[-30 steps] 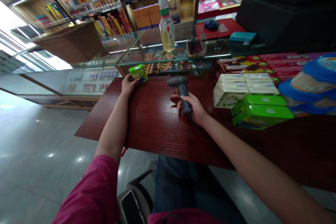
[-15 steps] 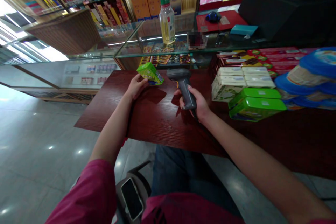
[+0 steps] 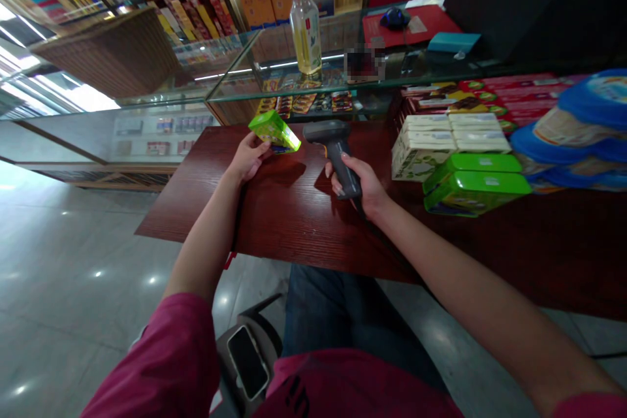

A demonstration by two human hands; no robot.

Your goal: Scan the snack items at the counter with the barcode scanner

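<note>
In my left hand is a small bright green box, tilted above the brown wooden counter, with the fingers closed round its left end. A glare washes out the box's right side. My right hand grips the handle of a dark grey barcode scanner. The scanner's head points left toward the green box, a small gap between them. Its cable runs down from the handle past my right forearm. My right fingers wrap behind the grip and are partly hidden.
Green boxes, pale cartons and blue-lidded tubs stand at the right. Behind the counter is a glass case bearing a bottle and a mouse. A phone lies on the chair below.
The green box has turned slightly, its right side now brightly lit by glare where printing showed before. The whole view has shifted a little; both hands keep their holds.
</note>
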